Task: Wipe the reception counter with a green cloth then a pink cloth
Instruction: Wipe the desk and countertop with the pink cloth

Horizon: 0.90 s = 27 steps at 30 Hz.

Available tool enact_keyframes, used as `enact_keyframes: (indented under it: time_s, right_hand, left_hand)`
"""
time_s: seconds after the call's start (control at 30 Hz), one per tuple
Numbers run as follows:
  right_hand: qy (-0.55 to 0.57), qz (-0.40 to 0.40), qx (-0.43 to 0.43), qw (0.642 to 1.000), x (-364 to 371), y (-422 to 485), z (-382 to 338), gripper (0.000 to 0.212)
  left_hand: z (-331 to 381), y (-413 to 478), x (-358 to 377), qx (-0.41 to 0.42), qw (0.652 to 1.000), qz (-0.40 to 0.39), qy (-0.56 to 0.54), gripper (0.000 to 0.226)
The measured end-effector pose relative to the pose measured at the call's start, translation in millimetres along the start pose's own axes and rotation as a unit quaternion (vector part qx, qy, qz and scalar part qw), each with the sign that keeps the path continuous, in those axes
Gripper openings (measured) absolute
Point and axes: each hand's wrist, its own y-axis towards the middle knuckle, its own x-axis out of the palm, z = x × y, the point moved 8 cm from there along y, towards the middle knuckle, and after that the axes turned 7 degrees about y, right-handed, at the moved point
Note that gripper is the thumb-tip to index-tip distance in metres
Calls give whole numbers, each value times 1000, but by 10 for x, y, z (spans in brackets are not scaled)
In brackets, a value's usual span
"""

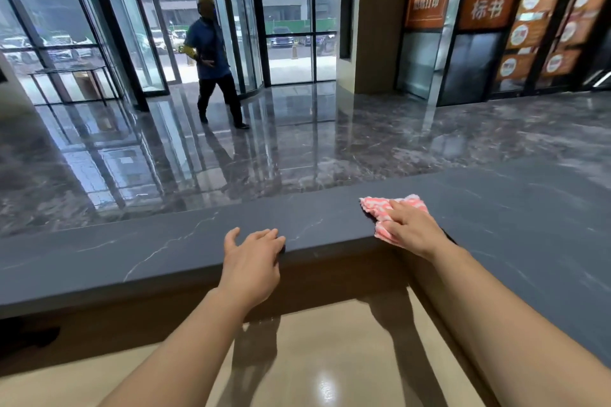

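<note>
Pressing flat on pink cloth (380, 208), right of centre frame: right hand (411, 229), fingers straight and close together. The cloth lies on the reception counter (148, 254) at its near edge. Centre frame: left hand (253, 261), fingers relaxed, slightly spread, tips on the counter edge, holding nothing. Upper left: person (215, 59) by glass doors (287, 9).

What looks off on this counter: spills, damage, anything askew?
Nothing stands out. The counter shows no spill or damage; its pale lines look like stone veining. The pink cloth lies bunched under the right hand at the near edge.
</note>
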Motion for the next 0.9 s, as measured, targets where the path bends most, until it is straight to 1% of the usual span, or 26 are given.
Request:
enact_keyframes:
  time_s: [0.07,0.13,0.2,0.23,0.3,0.37,0.43,0.5,0.57,0.67,0.73,0.8,0.9]
  right_hand:
    - [-34,20,19,999,-14,14,-39,48]
    - [-82,52,27,995,41,-26,-265,45]
    - [-69,69,24,995,166,-67,-553,44]
    - [-52,64,14,996,263,-56,-702,45]
    - [-48,22,-32,998,525,14,-1015,47]
    - [-70,-27,-86,993,718,75,-1275,48]
    - [-89,-64,-127,986,759,138,-1355,49]
    - [-80,-94,-141,982,682,234,-1240,50]
    - [-65,-98,-115,986,530,351,-969,52]
    - [-71,-68,-42,994,254,609,-401,54]
    - [-74,-46,4,996,79,734,-78,55]
    - [-88,-32,29,995,2,810,48,52]
    - [-107,-13,49,993,79,829,-116,49]
  left_hand:
    - [54,37,25,4,1000,-10,1,46]
    - [82,79,34,2,1000,-13,6,45]
    - [71,124,26,-7,1000,-13,5,42]
    - [50,149,21,-13,1000,-14,2,39]
    - [-10,203,25,-26,999,-19,2,34]
    - [-68,277,49,-38,999,-31,11,32]
    - [-110,352,82,-48,997,-49,21,31]
    - [-119,439,110,-49,996,-67,25,30]
    - [-100,513,146,-47,995,-88,28,31]
    - [-58,583,238,-45,992,-117,31,35]
    - [-57,601,280,-43,991,-119,34,36]
    - [-73,619,310,-39,991,-119,41,37]
    - [-86,635,319,-32,991,-119,46,37]
